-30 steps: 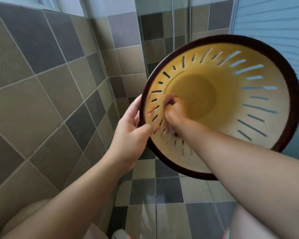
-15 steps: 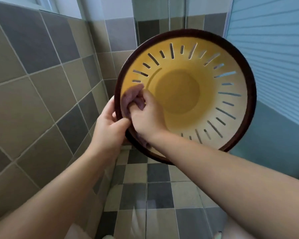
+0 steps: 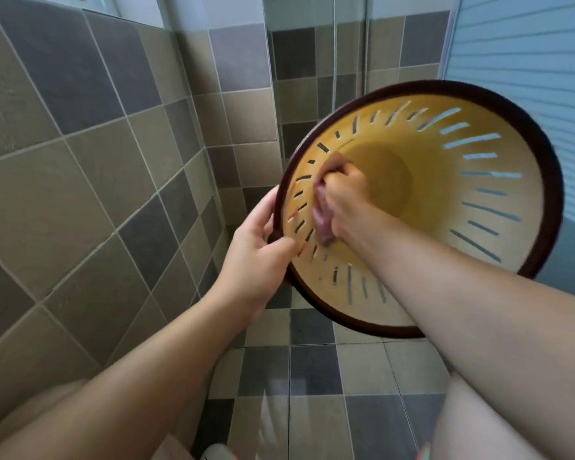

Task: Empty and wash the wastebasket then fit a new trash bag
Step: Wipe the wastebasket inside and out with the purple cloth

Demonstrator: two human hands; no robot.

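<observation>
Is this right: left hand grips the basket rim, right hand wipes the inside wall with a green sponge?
Not quite. The head view shows the right hand rubbing the inner wall of the wastebasket with a pinkish-purple cloth, not a green sponge. The rest holds: the left hand grips the dark rim.

Place: a home bathroom, at the shower corner.
Walls: square wall tiles (image 3: 80,180) in beige, brown and dark grey, laid as a checker.
Floor: floor tiles (image 3: 316,370) in the same colours, with a wet sheen.
Shower: a glass panel (image 3: 316,61) stands against the far wall.
Right side: a pale blue slatted door (image 3: 525,61).
</observation>
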